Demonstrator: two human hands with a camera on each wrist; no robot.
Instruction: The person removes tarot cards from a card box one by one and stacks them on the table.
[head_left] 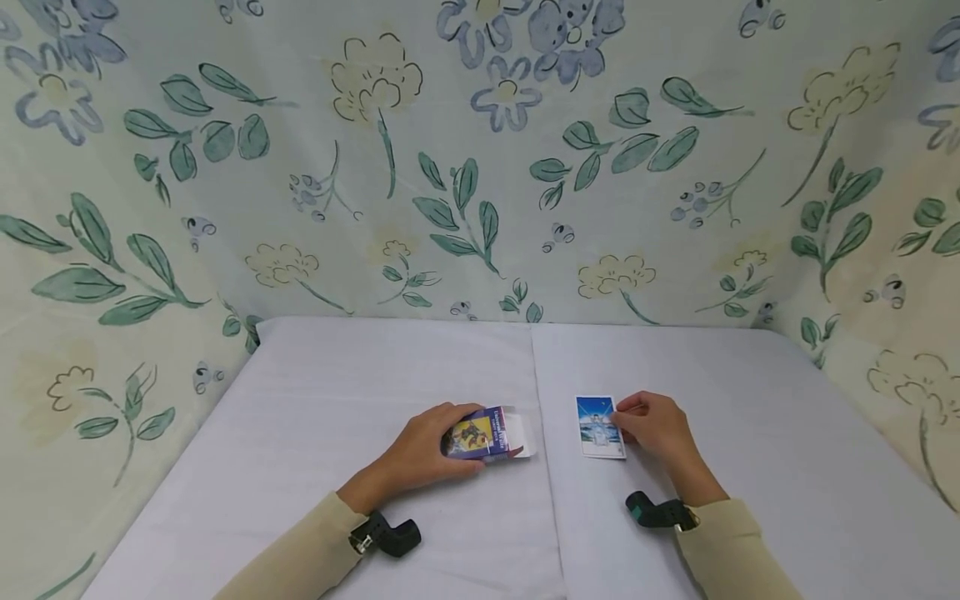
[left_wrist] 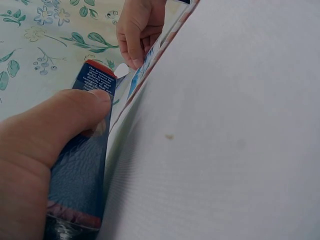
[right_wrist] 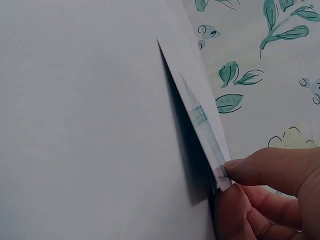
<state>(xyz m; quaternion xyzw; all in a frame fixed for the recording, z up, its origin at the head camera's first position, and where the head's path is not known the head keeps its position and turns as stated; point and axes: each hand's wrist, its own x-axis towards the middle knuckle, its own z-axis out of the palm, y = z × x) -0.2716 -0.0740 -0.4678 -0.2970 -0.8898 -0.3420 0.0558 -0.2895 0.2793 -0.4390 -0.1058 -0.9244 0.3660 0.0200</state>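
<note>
My left hand point(head_left: 422, 447) grips a small blue card box point(head_left: 472, 437) with a colourful picture on its front. The box's white open end point(head_left: 517, 432) points right. In the left wrist view the thumb point(left_wrist: 75, 110) lies along the box's dark blue side, which has white print near its end. To the right of the box, my right hand point(head_left: 662, 429) pinches the right edge of a picture card point(head_left: 597, 433) with a blue, white-bordered design. In the right wrist view that card point(right_wrist: 199, 117) is seen nearly edge-on between thumb and forefinger, a dark shadow beside it.
A white cloth point(head_left: 360, 367) covers the table, with a crease running front to back between the hands. Floral fabric point(head_left: 480, 167) hangs behind the table and along both sides. A black wrist camera point(head_left: 393, 533) is strapped at the left cuff, another camera point(head_left: 656, 510) at the right.
</note>
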